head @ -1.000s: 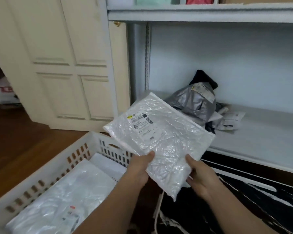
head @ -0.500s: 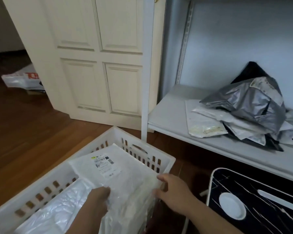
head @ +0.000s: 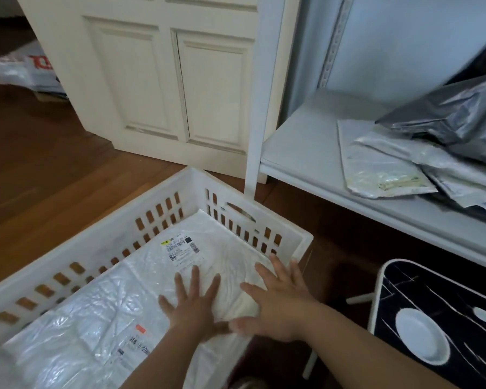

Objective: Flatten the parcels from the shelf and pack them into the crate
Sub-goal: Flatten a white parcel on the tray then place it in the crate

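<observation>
Change: white parcel (head: 208, 256) has gone from our grip by the shelf (head: 306, 153) into the crate (head: 298, 242) | left hand (head: 192, 301), right hand (head: 275, 301) flat, fingers spread, pressing it | grey parcels (head: 446, 119) remain shelved.

I saw a cream panelled door (head: 163, 80) standing over the brown wooden floor (head: 40, 153). A pale wall (head: 404, 37) rose behind.

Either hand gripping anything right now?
No. The left hand and right hand press flat on the white bubble-wrap parcel in the white slotted crate.
</observation>
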`<move>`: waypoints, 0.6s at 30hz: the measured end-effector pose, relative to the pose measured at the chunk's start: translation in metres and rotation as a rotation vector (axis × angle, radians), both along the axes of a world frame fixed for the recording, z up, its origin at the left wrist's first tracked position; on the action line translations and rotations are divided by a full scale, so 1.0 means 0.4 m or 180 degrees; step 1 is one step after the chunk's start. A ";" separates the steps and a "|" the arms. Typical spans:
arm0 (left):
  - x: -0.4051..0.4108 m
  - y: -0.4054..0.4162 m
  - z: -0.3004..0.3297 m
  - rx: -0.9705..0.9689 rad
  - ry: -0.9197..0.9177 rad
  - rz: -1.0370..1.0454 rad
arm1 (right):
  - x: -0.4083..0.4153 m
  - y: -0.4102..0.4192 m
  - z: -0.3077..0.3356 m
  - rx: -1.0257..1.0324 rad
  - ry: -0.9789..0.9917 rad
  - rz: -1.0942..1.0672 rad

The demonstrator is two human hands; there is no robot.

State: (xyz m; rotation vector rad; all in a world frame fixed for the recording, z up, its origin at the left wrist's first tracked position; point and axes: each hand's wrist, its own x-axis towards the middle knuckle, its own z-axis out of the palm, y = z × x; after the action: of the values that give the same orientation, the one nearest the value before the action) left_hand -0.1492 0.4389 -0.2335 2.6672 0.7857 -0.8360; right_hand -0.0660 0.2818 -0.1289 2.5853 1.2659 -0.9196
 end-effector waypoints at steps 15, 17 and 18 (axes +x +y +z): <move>0.046 0.030 0.039 -0.0197 0.0449 -0.0192 | -0.009 0.003 0.006 0.0125 -0.0142 0.0105; 0.060 0.027 0.104 -0.0138 0.0027 -0.0168 | -0.033 -0.022 -0.019 0.0496 -0.0276 0.0035; 0.075 0.022 0.138 -0.0155 -0.0321 -0.0099 | -0.042 -0.039 -0.031 0.0814 -0.0596 -0.0034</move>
State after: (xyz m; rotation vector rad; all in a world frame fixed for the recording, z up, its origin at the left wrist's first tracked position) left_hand -0.1194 0.4479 -0.1782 2.6614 0.6927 -0.7121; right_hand -0.0826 0.2661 -0.1415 2.7909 1.3981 -0.5303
